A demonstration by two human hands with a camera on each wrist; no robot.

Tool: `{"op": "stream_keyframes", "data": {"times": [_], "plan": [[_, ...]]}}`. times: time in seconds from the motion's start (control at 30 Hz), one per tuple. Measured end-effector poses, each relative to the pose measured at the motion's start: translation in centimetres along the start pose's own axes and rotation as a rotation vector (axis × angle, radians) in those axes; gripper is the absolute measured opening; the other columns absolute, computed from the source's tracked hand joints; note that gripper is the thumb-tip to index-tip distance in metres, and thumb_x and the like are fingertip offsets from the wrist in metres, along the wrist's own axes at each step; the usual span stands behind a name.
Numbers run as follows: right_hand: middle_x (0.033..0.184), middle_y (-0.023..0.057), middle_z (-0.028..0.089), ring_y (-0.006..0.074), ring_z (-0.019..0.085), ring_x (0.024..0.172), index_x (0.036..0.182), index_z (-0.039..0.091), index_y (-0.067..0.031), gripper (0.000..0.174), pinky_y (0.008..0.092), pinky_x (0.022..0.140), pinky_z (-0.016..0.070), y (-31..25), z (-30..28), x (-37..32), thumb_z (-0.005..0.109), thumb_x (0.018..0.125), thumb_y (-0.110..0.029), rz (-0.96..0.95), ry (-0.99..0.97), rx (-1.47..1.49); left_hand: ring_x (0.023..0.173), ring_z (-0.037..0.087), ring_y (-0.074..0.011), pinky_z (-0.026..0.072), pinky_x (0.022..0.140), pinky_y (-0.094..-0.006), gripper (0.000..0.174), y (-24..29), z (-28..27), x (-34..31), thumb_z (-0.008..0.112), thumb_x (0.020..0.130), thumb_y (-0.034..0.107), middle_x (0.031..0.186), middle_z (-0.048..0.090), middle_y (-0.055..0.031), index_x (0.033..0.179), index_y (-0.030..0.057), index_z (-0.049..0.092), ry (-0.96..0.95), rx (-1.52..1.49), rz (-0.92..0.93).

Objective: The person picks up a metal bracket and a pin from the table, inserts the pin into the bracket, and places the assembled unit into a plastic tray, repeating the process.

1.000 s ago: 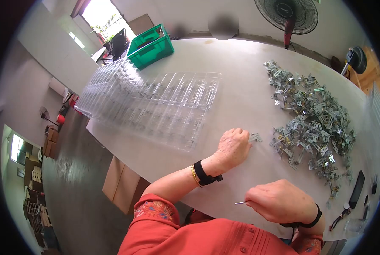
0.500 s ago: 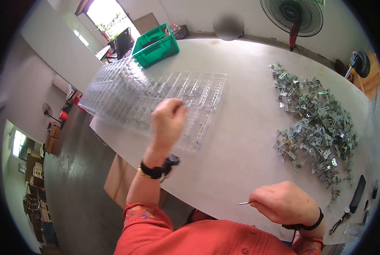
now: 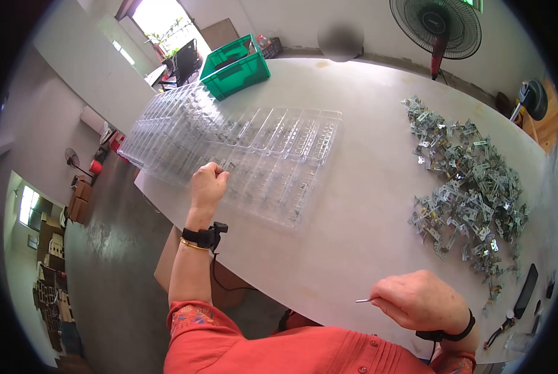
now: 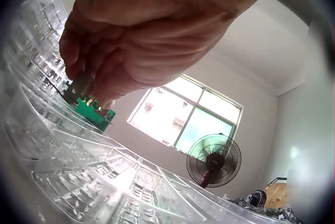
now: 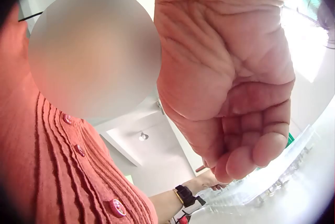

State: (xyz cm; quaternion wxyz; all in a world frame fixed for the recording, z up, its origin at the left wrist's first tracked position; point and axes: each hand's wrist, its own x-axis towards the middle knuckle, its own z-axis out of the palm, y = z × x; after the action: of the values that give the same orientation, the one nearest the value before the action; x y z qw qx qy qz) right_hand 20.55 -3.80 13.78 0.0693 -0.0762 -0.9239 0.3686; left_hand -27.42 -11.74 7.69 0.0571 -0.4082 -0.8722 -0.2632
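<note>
My left hand (image 3: 208,186) is over the near edge of the clear plastic compartment trays (image 3: 272,174), fingers curled. In the left wrist view the fingers of the left hand (image 4: 152,36) pinch a small metal part (image 4: 81,87), mostly hidden by them, close over the tray compartments. Above the table's near side my right hand (image 3: 419,301) grips a thin metal rod (image 3: 362,301), whose end sticks out leftward past the thumb. The right wrist view shows the fingers of the right hand (image 5: 225,88) curled toward the palm.
A large heap of small metal brackets (image 3: 472,193) covers the table's right side. Behind the trays stands a green crate (image 3: 236,71). Near the right edge lie a black bar-shaped object (image 3: 526,290) and a plier-like tool (image 3: 500,330). A floor fan (image 3: 436,28) stands beyond the table.
My left hand has moved left from a small metal piece near the heap to the trays, and that piece is gone from its spot on the table. The right hand stays nearly still with the rod.
</note>
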Motion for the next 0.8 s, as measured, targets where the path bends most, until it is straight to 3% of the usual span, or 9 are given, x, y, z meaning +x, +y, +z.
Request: {"op": "stream_keyframes", "data": {"times": [0.2,0.63,0.7,0.8], "plan": [[0.074,0.0091,0.060,0.0303,0.064,0.069,0.090,0.057,-0.0061,0.010,0.0403,0.057,0.0497,0.1,0.1,0.0,0.063,0.094,-0.013,-0.004,0.011,0.013,0.082,0.070,-0.0357,0.0539,0.078,-0.0438,0.019,-0.6,1.1,0.9,0.073,0.080,0.018,0.082,0.072,-0.0190,0.086,-0.0001,0.072,-0.041,0.094,-0.026],[0.074,0.0105,0.060,0.0318,0.063,0.068,0.089,0.056,-0.0053,0.011,0.0414,0.058,0.0498,0.2,0.1,-0.1,0.063,0.094,-0.013,-0.014,0.021,0.017,0.085,0.071,-0.0377,0.0540,0.080,-0.0453,0.019,-0.7,1.8,1.5,0.075,0.078,0.019,0.083,0.072,-0.0202,0.084,0.0009,0.073,-0.082,0.144,-0.005],[0.074,0.0108,0.059,0.0323,0.063,0.068,0.089,0.056,-0.0054,0.011,0.0419,0.058,0.0498,0.2,0.1,-0.1,0.063,0.093,-0.013,-0.021,0.014,0.008,0.075,0.072,-0.0340,0.0562,0.076,-0.0407,0.020,-0.6,2.0,1.4,0.073,0.077,0.020,0.077,0.072,-0.0186,0.084,0.0009,0.076,-0.028,0.166,0.022],[0.074,0.0119,0.058,0.0337,0.062,0.068,0.090,0.054,-0.0048,0.009,0.0429,0.058,0.0497,0.2,0.0,-0.3,0.062,0.092,-0.010,-0.029,0.016,0.006,0.078,0.072,-0.0359,0.0560,0.076,-0.0421,0.021,-2.2,2.6,1.9,0.071,0.077,0.021,0.079,0.072,-0.0191,0.085,0.0013,0.076,0.023,0.256,0.137]]}}
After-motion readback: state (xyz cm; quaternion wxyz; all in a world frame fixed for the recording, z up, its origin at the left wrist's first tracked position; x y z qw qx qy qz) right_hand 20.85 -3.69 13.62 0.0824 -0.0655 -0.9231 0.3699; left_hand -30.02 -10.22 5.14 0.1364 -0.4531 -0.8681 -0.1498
